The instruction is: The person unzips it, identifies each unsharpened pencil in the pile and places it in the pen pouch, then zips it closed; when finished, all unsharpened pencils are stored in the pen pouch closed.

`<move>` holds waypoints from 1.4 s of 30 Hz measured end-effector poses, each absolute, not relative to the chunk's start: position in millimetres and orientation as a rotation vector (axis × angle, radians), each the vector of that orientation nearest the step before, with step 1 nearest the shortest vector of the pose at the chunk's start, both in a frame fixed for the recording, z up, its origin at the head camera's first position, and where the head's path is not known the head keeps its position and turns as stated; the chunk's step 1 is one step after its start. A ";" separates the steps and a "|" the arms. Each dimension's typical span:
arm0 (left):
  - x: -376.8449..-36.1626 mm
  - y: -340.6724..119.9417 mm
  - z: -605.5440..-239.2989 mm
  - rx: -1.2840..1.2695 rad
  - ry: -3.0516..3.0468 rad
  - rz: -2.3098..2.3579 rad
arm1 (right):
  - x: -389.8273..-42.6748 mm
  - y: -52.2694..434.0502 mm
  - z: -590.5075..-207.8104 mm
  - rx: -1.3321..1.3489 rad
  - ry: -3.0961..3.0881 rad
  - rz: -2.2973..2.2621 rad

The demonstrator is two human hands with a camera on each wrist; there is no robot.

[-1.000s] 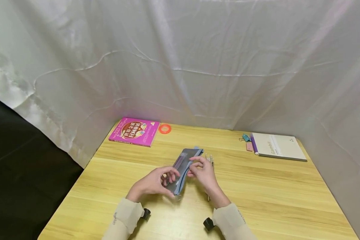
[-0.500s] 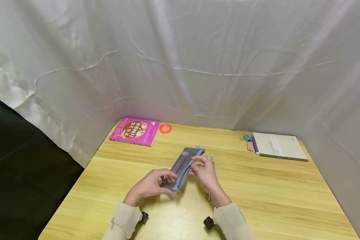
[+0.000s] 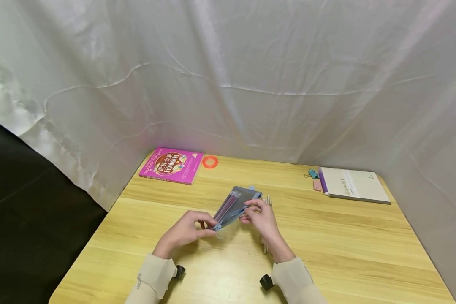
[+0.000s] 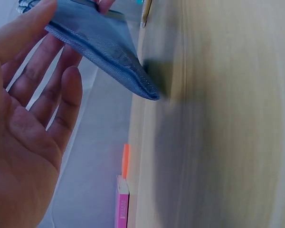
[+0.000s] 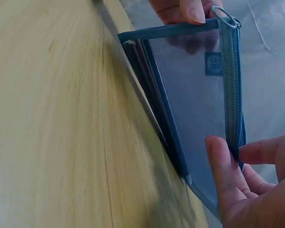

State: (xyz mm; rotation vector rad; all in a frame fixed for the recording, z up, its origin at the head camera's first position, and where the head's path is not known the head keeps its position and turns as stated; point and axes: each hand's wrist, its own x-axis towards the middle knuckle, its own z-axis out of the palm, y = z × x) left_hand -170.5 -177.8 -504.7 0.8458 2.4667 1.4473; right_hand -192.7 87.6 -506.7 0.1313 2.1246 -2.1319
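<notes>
A blue-grey mesh zip pencil case (image 3: 243, 202) is held at a slant above the table, and several dark pencils (image 3: 226, 207) show through its mesh. My left hand (image 3: 186, 231) pinches its near end between thumb and fingers. On the zipper edge (image 5: 232, 90), my right hand (image 3: 261, 219) grips with thumb and fingertips. A ring pull (image 5: 225, 18) hangs at the zipper end beside the left hand's fingers. Several slim light-coloured pencils or pens (image 3: 265, 246) lie on the table, partly covered by my right hand and wrist.
At the back left lie a pink book (image 3: 172, 165) and an orange-red ring (image 3: 210, 162). A cream notebook (image 3: 359, 185), purple marker (image 3: 323, 181), teal binder clip (image 3: 313, 173) and pink eraser-like block (image 3: 317, 185) lie at the back right. Grey curtains (image 3: 273, 84) stand behind the table.
The case's near end has risen and shifted left with my left hand, whose fingers have closed in on that corner. The case has turned, showing more mesh. The right hand stays on the zipper edge.
</notes>
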 end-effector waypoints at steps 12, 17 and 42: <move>-171.1 -183.2 -509.1 0.838 2.559 1.535 | -188.5 89.4 -509.3 0.132 2.199 -2.003; -172.7 -183.0 -508.4 0.798 2.616 1.567 | -182.2 88.2 -503.9 -0.039 2.408 -1.890; -176.3 -176.5 -505.4 0.862 2.661 1.554 | -159.0 50.6 -489.2 -0.823 2.700 -1.722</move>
